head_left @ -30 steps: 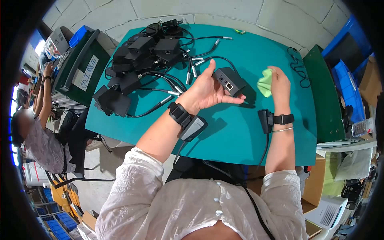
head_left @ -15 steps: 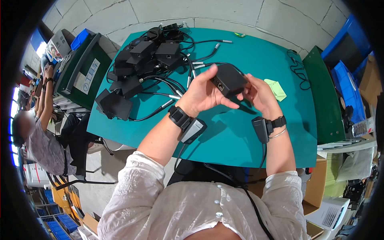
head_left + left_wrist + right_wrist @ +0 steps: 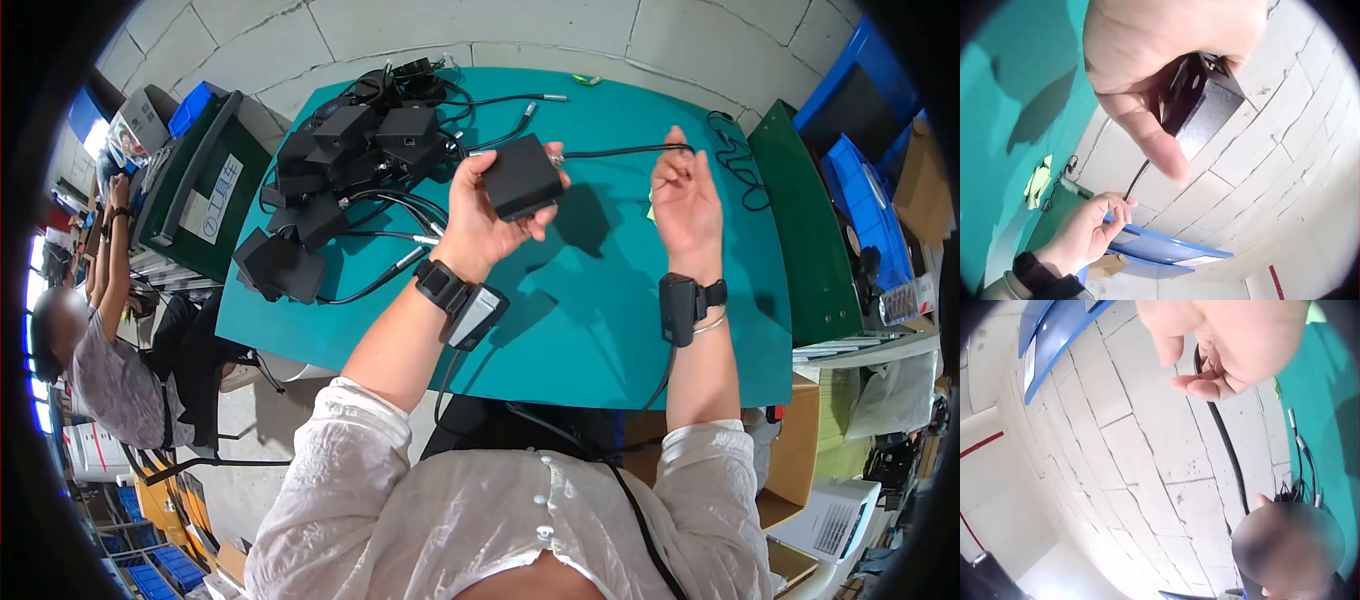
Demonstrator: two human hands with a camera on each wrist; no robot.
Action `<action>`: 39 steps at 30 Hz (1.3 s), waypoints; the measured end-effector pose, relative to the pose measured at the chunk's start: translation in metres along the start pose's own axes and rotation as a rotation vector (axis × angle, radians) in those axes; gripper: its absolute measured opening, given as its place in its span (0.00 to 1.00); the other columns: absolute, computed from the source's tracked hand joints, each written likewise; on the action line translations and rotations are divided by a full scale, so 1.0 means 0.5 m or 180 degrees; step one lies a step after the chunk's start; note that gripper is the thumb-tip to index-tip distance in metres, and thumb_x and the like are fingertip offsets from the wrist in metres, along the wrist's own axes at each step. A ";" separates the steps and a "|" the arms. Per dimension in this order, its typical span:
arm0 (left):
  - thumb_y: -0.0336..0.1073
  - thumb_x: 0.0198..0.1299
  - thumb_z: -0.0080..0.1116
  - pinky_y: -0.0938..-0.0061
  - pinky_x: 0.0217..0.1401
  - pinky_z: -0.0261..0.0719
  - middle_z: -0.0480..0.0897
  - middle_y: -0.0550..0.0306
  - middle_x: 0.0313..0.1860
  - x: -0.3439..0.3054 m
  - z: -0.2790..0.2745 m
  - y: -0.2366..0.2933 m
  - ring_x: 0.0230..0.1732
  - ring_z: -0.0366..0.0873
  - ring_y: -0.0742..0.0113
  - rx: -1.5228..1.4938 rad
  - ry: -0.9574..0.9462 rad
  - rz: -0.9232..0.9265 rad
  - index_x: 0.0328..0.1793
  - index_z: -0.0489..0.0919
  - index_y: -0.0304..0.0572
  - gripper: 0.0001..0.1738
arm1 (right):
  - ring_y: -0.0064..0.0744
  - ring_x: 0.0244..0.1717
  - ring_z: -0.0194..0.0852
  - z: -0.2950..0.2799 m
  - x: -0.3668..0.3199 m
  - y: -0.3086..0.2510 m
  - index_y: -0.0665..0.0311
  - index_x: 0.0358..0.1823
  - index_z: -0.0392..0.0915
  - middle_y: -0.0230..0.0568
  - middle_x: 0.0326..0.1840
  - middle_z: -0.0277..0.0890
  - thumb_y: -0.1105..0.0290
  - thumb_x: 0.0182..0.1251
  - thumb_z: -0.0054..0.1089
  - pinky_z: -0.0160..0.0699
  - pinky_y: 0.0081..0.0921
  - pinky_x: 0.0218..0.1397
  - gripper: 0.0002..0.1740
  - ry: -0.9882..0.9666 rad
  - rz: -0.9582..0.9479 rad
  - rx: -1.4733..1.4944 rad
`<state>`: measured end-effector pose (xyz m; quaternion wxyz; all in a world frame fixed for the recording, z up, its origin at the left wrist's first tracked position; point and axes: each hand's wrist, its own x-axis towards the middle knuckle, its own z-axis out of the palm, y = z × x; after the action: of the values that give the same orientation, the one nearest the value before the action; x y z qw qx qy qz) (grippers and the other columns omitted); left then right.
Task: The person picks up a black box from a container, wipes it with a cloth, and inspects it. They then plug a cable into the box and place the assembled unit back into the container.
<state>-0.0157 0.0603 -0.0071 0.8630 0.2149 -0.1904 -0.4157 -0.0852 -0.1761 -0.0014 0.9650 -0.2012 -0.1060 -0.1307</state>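
Observation:
A small black box (image 3: 523, 178) sits in my left hand (image 3: 475, 220), the thumb along one side and fingertips at the other. In the left wrist view, openings show on one end of the box (image 3: 1210, 103). A black cable (image 3: 620, 153) runs from it to the right, pulled fairly straight. My right hand (image 3: 688, 205) holds the cable's far part among curled fingers; the cable (image 3: 1227, 440) crosses those fingers in the right wrist view. On the table behind the right hand lies a light green cloth (image 3: 1038, 182), mostly hidden in the head view.
A pile of similar black boxes (image 3: 345, 150) with metal-tipped cables covers the left back of the green table (image 3: 590, 330). A thin black cord (image 3: 740, 165) lies at the right back. Green cabinets flank the table, and a person (image 3: 120, 370) sits at far left.
The right hand first let go of the green cloth, then came to the box, and has now moved right with the cable. The left hand has turned the box and shifted slightly left.

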 end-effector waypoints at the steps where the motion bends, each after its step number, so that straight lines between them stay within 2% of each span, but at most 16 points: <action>1: 0.58 0.55 0.45 0.77 0.16 0.67 0.78 0.47 0.46 0.000 -0.007 0.002 0.24 0.73 0.61 0.0060 0.0197 0.0060 0.66 0.67 0.32 0.40 | 0.26 0.39 0.68 -0.005 0.002 -0.011 0.77 0.57 0.68 0.44 0.51 0.73 0.67 0.73 0.50 0.72 0.21 0.42 0.19 0.0082 -0.0262 -0.0140; 4: 0.56 0.56 0.44 0.76 0.19 0.70 0.78 0.46 0.46 0.000 -0.041 0.009 0.25 0.73 0.61 -0.0232 0.0627 0.0229 0.64 0.68 0.33 0.37 | 0.29 0.42 0.70 -0.049 0.016 -0.059 0.75 0.53 0.69 0.44 0.50 0.73 0.67 0.74 0.48 0.74 0.23 0.45 0.16 -0.0051 -0.0583 -0.0020; 7: 0.54 0.58 0.43 0.77 0.20 0.70 0.78 0.44 0.46 -0.005 -0.044 0.018 0.26 0.72 0.60 -0.0361 0.1050 0.0274 0.59 0.71 0.34 0.33 | 0.29 0.39 0.70 -0.036 0.010 -0.064 0.71 0.48 0.71 0.45 0.46 0.74 0.65 0.76 0.46 0.74 0.23 0.43 0.15 0.0737 -0.1229 -0.0810; 8: 0.54 0.58 0.43 0.77 0.20 0.69 0.78 0.43 0.46 -0.005 -0.039 0.019 0.26 0.72 0.60 -0.0316 0.1201 0.0254 0.57 0.72 0.34 0.31 | 0.29 0.39 0.70 -0.032 0.009 -0.058 0.71 0.48 0.71 0.45 0.46 0.74 0.65 0.76 0.46 0.74 0.23 0.43 0.15 0.0743 -0.1231 -0.0812; 9: 0.54 0.58 0.42 0.76 0.21 0.68 0.78 0.41 0.45 -0.007 -0.029 0.019 0.26 0.71 0.60 -0.0161 0.1381 0.0298 0.56 0.73 0.35 0.31 | 0.28 0.37 0.70 -0.029 0.007 -0.056 0.71 0.48 0.71 0.45 0.44 0.74 0.64 0.76 0.45 0.73 0.23 0.40 0.15 0.0602 -0.1289 -0.1484; 11: 0.54 0.58 0.40 0.75 0.22 0.68 0.79 0.41 0.44 -0.007 -0.037 0.024 0.26 0.71 0.60 0.0077 0.1426 0.0306 0.55 0.74 0.34 0.31 | 0.23 0.29 0.68 -0.008 0.001 -0.043 0.69 0.45 0.72 0.40 0.37 0.75 0.62 0.77 0.44 0.68 0.20 0.32 0.15 0.0506 -0.1399 -0.2640; 12: 0.54 0.59 0.39 0.73 0.22 0.67 0.79 0.41 0.43 -0.006 -0.040 0.027 0.26 0.71 0.60 0.0312 0.1471 0.0337 0.54 0.75 0.34 0.31 | 0.23 0.29 0.68 -0.006 -0.001 -0.040 0.69 0.45 0.72 0.40 0.37 0.75 0.62 0.77 0.44 0.68 0.20 0.32 0.15 0.0513 -0.1418 -0.2642; 14: 0.54 0.59 0.37 0.72 0.23 0.66 0.79 0.41 0.42 -0.004 -0.036 0.028 0.27 0.73 0.60 0.0605 0.1397 0.0374 0.54 0.75 0.33 0.32 | 0.19 0.26 0.66 -0.005 -0.002 -0.035 0.68 0.43 0.73 0.35 0.34 0.74 0.62 0.76 0.45 0.67 0.18 0.29 0.15 0.0252 -0.1405 -0.3702; 17: 0.54 0.59 0.37 0.72 0.23 0.68 0.80 0.41 0.43 -0.004 -0.022 0.029 0.31 0.75 0.60 0.1069 0.1662 0.0491 0.56 0.75 0.32 0.33 | 0.16 0.23 0.62 -0.001 -0.005 -0.028 0.66 0.41 0.75 0.30 0.30 0.74 0.62 0.76 0.47 0.63 0.17 0.26 0.14 0.0354 -0.1475 -0.4125; 19: 0.52 0.58 0.38 0.67 0.25 0.75 0.80 0.42 0.44 -0.005 -0.024 0.034 0.37 0.78 0.59 0.1299 0.1375 0.0339 0.58 0.73 0.31 0.33 | 0.15 0.23 0.61 0.003 -0.008 -0.028 0.66 0.40 0.75 0.29 0.29 0.74 0.62 0.75 0.48 0.62 0.17 0.25 0.14 0.0383 -0.1451 -0.4376; 21: 0.51 0.58 0.38 0.64 0.27 0.78 0.79 0.42 0.46 -0.004 -0.030 0.032 0.40 0.79 0.58 0.1385 0.1211 0.0275 0.60 0.73 0.31 0.33 | 0.17 0.23 0.62 0.009 -0.013 -0.027 0.65 0.39 0.77 0.28 0.28 0.74 0.64 0.72 0.52 0.63 0.18 0.26 0.11 0.0467 -0.1611 -0.5212; 22: 0.50 0.58 0.39 0.61 0.29 0.81 0.79 0.43 0.48 -0.002 -0.031 0.029 0.42 0.80 0.56 0.1472 0.1040 0.0206 0.61 0.72 0.31 0.33 | 0.17 0.23 0.62 0.011 -0.014 -0.024 0.65 0.39 0.77 0.28 0.28 0.74 0.64 0.72 0.52 0.63 0.18 0.26 0.11 0.0479 -0.1615 -0.5218; 24: 0.48 0.57 0.40 0.58 0.29 0.82 0.78 0.43 0.49 0.000 -0.027 0.022 0.45 0.79 0.55 0.1522 0.1033 0.0193 0.62 0.71 0.32 0.32 | 0.21 0.24 0.65 0.016 -0.015 -0.010 0.64 0.38 0.77 0.31 0.28 0.75 0.65 0.70 0.56 0.66 0.20 0.27 0.09 -0.0061 -0.2065 -0.5468; 31: 0.44 0.55 0.44 0.53 0.35 0.82 0.75 0.42 0.55 -0.001 -0.024 0.014 0.53 0.76 0.50 0.1548 0.0996 0.0301 0.64 0.69 0.34 0.32 | 0.30 0.25 0.70 0.062 -0.037 0.005 0.62 0.35 0.77 0.33 0.29 0.75 0.70 0.64 0.60 0.69 0.25 0.28 0.04 -0.0693 -0.2079 -0.6152; 38: 0.41 0.54 0.45 0.52 0.40 0.83 0.74 0.43 0.57 0.002 -0.027 0.013 0.54 0.76 0.51 0.1477 0.0938 0.0352 0.66 0.68 0.36 0.32 | 0.32 0.29 0.73 0.062 -0.032 0.004 0.62 0.36 0.76 0.35 0.31 0.75 0.70 0.64 0.59 0.71 0.25 0.30 0.04 -0.0878 -0.2040 -0.6390; 39: 0.38 0.53 0.47 0.52 0.41 0.83 0.75 0.43 0.56 0.002 -0.024 0.011 0.54 0.76 0.52 0.1677 0.0899 0.0372 0.67 0.68 0.36 0.32 | 0.31 0.30 0.74 0.056 -0.029 0.005 0.62 0.37 0.77 0.35 0.34 0.77 0.70 0.65 0.58 0.72 0.25 0.32 0.04 -0.0639 -0.2067 -0.6161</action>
<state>-0.0055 0.0651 -0.0139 0.8179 0.4757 -0.1818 -0.2676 -0.1025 -0.1591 0.0188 0.2937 -0.8651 -0.0847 -0.3977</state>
